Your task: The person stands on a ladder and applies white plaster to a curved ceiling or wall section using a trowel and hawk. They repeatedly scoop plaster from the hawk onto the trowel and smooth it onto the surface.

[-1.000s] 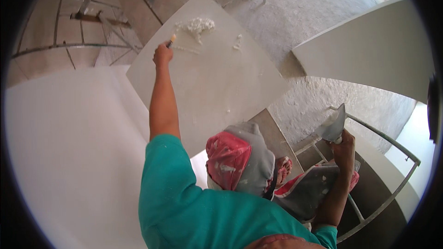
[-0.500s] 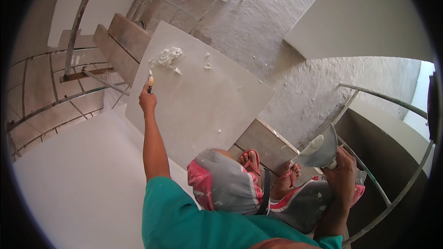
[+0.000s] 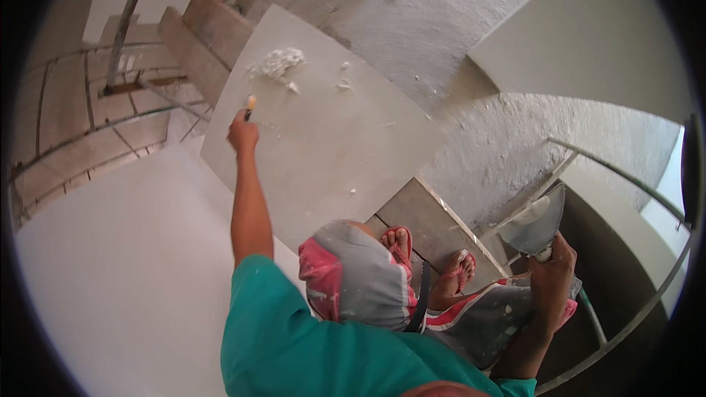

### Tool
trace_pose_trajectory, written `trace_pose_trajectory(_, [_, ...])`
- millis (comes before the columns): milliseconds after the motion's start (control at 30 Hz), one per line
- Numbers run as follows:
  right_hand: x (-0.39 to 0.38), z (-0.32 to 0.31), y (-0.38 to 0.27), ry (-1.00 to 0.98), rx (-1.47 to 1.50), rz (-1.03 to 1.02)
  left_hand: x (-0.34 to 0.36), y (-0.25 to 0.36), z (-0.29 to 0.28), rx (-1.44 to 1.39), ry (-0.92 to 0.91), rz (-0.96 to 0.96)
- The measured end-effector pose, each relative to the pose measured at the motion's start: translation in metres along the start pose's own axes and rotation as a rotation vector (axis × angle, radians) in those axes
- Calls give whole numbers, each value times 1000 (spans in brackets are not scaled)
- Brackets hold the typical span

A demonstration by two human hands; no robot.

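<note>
My left hand [image 3: 243, 134] is closed around a small tool with an orange-and-black handle [image 3: 251, 105], probably a narrow putty knife; its blade is too blurred to make out. It is over the left part of a large pale board [image 3: 323, 154], just short of a crumbly heap of white plaster [image 3: 281, 63]. Smaller plaster bits [image 3: 344, 86] lie to the heap's right. At the lower right, my right hand [image 3: 553, 272] grips a wide putty knife [image 3: 546, 226] by its handle, the blade tilted up. A smear of white plaster [image 3: 531, 211] coats part of that blade.
The board rests across wooden planks [image 3: 430, 224], where my sandalled feet stand. Metal scaffold rails [image 3: 625, 179] run along the right, with more bars [image 3: 129, 22] at the left. Beyond lies a rough grey floor [image 3: 441, 15]. A white panel or wall [image 3: 132, 250] fills the lower left.
The whole view has shifted, with the board now higher in it. The left tool's tip has drawn slightly away from the plaster heap. My right hand has turned the wide blade further upward.
</note>
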State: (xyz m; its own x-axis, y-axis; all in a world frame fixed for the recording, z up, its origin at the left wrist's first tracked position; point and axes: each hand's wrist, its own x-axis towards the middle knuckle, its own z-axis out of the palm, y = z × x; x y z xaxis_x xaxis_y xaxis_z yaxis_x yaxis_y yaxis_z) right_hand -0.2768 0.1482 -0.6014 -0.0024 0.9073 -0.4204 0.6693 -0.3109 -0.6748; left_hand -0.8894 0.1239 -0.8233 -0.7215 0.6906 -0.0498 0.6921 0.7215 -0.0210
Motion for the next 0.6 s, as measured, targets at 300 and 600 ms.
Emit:
trace_pose_trajectory(300, [41,25,27,189,105,-46,-90,38,-19,-230,-125,189])
trace_pose_trajectory(600, [99,54,46,182,83,-149,-97,47,44,-255,212,25])
